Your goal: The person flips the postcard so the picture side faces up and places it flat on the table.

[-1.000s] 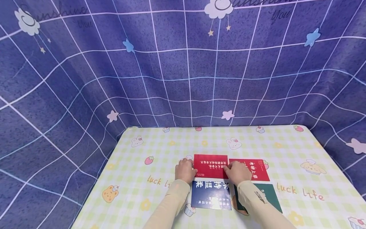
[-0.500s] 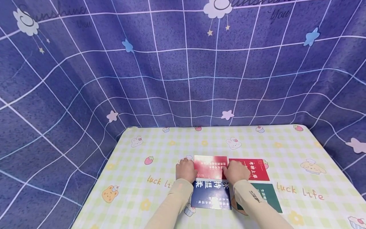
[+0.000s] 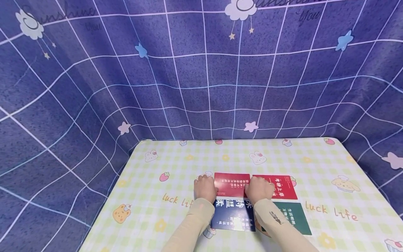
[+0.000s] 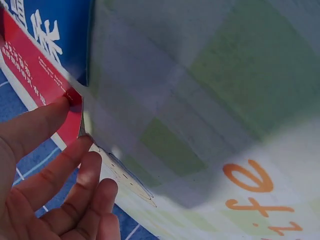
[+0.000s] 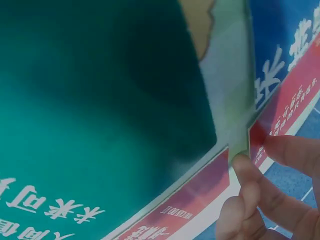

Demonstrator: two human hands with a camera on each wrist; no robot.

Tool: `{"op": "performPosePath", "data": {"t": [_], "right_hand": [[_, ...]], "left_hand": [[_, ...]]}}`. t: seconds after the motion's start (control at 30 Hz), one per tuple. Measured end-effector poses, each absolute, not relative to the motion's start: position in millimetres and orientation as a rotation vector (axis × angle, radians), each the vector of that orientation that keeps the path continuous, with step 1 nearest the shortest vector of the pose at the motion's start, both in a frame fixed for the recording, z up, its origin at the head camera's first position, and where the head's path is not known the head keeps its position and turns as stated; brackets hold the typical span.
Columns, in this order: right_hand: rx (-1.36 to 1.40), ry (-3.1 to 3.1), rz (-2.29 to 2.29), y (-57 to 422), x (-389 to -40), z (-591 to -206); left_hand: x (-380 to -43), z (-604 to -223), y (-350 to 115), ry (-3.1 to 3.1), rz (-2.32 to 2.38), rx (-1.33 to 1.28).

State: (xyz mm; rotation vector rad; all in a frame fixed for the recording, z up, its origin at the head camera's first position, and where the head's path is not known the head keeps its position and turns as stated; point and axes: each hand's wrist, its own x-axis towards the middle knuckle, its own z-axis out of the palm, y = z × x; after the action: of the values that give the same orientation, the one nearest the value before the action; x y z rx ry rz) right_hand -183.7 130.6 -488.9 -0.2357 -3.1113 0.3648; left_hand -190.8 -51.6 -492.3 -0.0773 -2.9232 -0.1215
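My left hand (image 3: 204,189) pinches the left edge of a red card (image 3: 232,184) printed with white characters. In the left wrist view, its thumb lies on the card's face and the index fingertip is at the edge. On the opposite edge, my right hand (image 3: 259,189) pinches the same card between thumb and index finger. Nearer to me a dark blue card (image 3: 233,218) lies against or just under the red card's near edge; which one I cannot tell. A second red card (image 3: 287,187), partly hidden by my right hand, lies to the right.
A green card (image 3: 297,218) lies below the second red card, partly covered by my right sleeve. The table (image 3: 189,164) has a green-checked cloth with cartoon prints. Behind and beside it hangs a blue gridded curtain (image 3: 189,98).
The held red card has come slightly towards me, closer to the blue card. My right hand has shifted a little left, uncovering more of the second red card and green card.
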Motion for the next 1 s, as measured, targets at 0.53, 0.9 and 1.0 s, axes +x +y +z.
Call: {"op": "performPosePath", "data": {"t": [0.53, 0.9, 1.0], "right_hand": [[-0.21, -3.072, 0.364, 132, -181, -496], [-0.201, -3.056, 0.388, 133, -180, -498], [-0.187, -3.052, 0.392, 134, -180, -500]], "left_hand": [[-188, -497, -55, -2.931, -0.077, -0.147], [-186, -496, -57, -2.941, -0.156, -0.127], [-186, -497, -58, -2.94, -0.187, -0.126]]}}
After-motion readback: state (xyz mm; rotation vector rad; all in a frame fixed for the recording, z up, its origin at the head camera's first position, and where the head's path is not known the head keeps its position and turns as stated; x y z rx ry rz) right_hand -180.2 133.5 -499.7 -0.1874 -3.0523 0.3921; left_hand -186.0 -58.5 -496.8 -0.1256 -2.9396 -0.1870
